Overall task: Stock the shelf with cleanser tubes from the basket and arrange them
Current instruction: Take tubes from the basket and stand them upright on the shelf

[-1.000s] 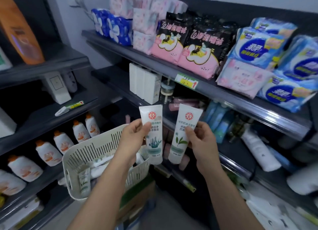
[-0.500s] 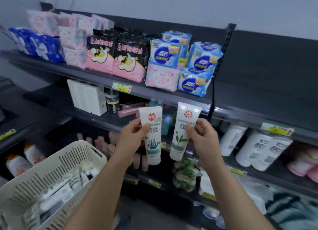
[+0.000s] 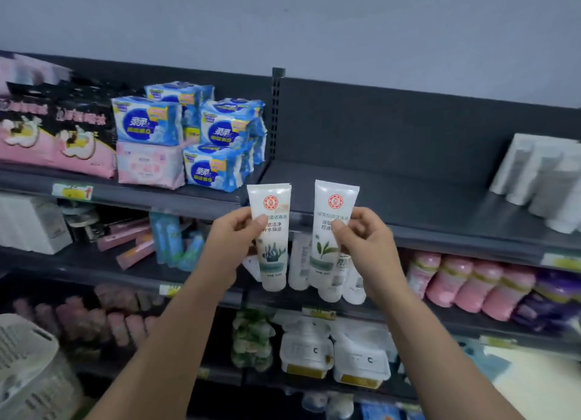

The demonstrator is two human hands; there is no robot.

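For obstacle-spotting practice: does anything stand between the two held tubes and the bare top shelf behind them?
Nothing visible does. The left tube and right tube face bare shelf; blue packs sit to its left, grey tubes far right.

Both hands have moved right along the shelving: the left hand (image 3: 232,243) with the seaweed-print tube (image 3: 273,256) and the right hand (image 3: 366,246) with the leaf-print tube (image 3: 333,199) now front the top shelf (image 3: 424,199)'s bare stretch. The 2 tubes are slightly wider apart. The basket (image 3: 28,366) has slipped to the lower-left corner.
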